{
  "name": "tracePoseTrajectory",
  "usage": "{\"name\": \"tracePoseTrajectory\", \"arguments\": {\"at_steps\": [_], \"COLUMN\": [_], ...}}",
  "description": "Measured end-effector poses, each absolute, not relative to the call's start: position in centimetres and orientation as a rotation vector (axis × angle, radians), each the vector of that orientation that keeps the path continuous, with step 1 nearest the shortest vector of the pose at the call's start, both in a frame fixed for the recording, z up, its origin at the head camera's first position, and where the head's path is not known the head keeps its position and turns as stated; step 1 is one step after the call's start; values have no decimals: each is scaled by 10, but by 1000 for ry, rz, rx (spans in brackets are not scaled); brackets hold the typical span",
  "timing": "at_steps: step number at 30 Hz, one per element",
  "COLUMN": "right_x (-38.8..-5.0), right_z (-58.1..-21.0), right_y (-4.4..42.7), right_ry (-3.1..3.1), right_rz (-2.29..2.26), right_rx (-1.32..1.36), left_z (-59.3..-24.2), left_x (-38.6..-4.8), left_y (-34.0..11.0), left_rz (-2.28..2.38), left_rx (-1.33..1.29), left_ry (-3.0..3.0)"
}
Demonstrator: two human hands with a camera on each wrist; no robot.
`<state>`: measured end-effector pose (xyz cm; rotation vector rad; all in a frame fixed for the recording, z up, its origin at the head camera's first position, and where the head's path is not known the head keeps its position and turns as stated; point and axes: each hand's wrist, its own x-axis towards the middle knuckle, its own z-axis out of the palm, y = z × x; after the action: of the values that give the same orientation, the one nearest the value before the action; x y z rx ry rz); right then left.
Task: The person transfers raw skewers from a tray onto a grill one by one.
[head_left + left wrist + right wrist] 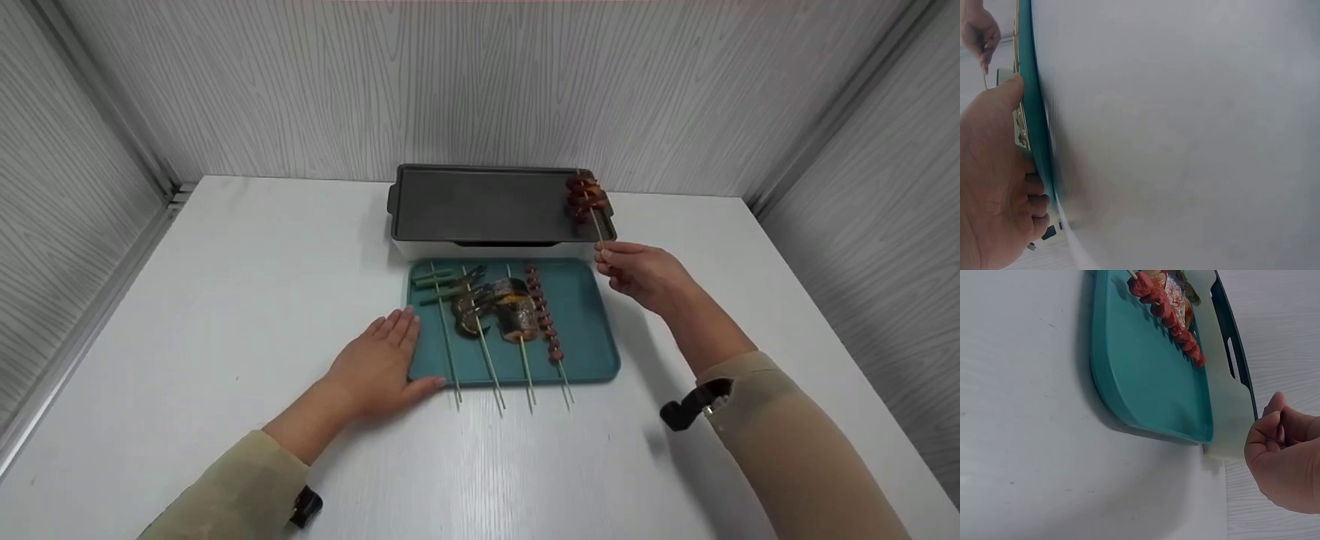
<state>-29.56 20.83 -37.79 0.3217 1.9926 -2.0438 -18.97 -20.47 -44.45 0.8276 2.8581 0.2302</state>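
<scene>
1. Walls (480, 90): pale wood-grain panels close in the work at the back and both sides.
2. Desk (150, 337): white, carries everything.
3. Griddle (480, 202): dark flat plate on a pale base, near the back wall.
4. Tray (589, 315): teal, lies between the person and the griddle, just beside its front.
5. Sleeves (795, 435): beige; the right one reaches across the desk to the right of the tray, over bare surface.
6. Hands: left hand (379, 367) spread, fingers straight along the tray's left rim, thumb out at its near corner, covering part of that edge. Right hand (645, 276) narrowed to a pinch on a stick, beyond the tray's far right corner.
7. Held skewer (585, 196): red-brown pieces, over the griddle's right end; contact with the plate, I cannot tell.
8. Tray load, left to right: green skewer (433, 279), dark curled skewer (466, 311), thick silvery skewer (517, 316), thin red skewer (544, 319). Their sticks overhang the near rim.
9. Wrist fitting (684, 412): black, at the right cuff.
</scene>
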Motion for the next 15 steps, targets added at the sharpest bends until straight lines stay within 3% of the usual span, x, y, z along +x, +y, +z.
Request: {"name": "tracePoseTrajectory", "arguments": {"at_steps": [15], "right_x": [-303], "right_z": [-388], "right_y": [205], "right_ry": [1975], "right_rz": [-2023], "right_rx": [302], "left_z": [-443], "left_x": [-189], "left_y": [-205], "left_rz": [244], "left_rx": [832], "left_ry": [2859]}}
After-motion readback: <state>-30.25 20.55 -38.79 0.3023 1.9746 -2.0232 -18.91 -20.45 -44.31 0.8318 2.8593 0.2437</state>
